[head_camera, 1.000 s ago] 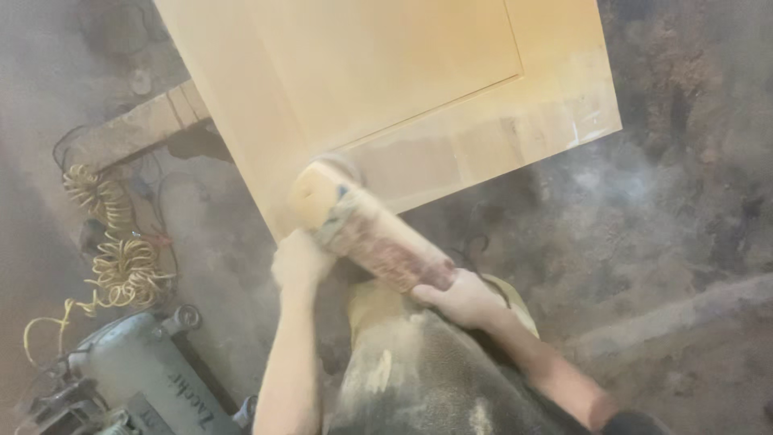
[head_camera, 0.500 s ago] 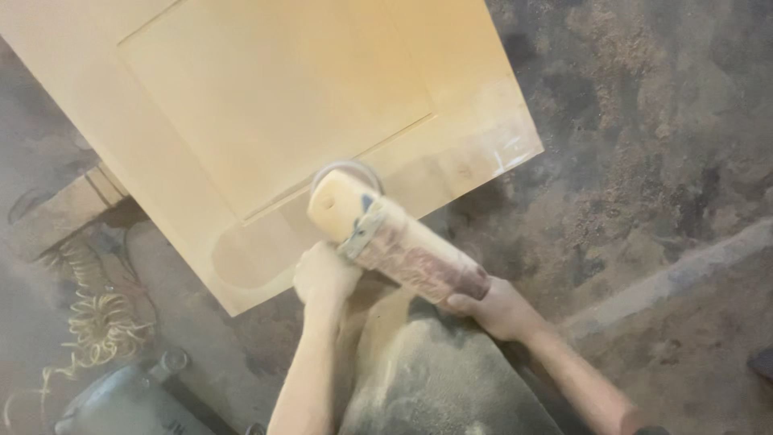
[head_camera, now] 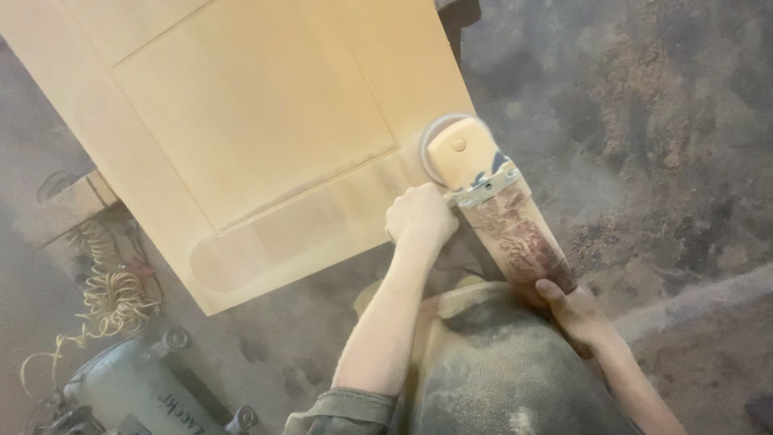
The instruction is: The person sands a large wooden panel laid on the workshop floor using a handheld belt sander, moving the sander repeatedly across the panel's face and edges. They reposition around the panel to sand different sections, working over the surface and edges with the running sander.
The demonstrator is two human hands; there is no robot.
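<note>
both forearms are bare, with 2 bare hands, the left hand and the right hand. a rolled olive-grey sleeve sits at the left elbow. a dark apron covers the front, powdered with pale dust.

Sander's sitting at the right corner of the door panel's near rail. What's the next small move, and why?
Probably a slow pass back left along the rail. The sander sits at the right corner of the door panel, its pad partly over the edge. The left hand holds its side, the right hand its rear. Dust covers the rail leftward.
</note>
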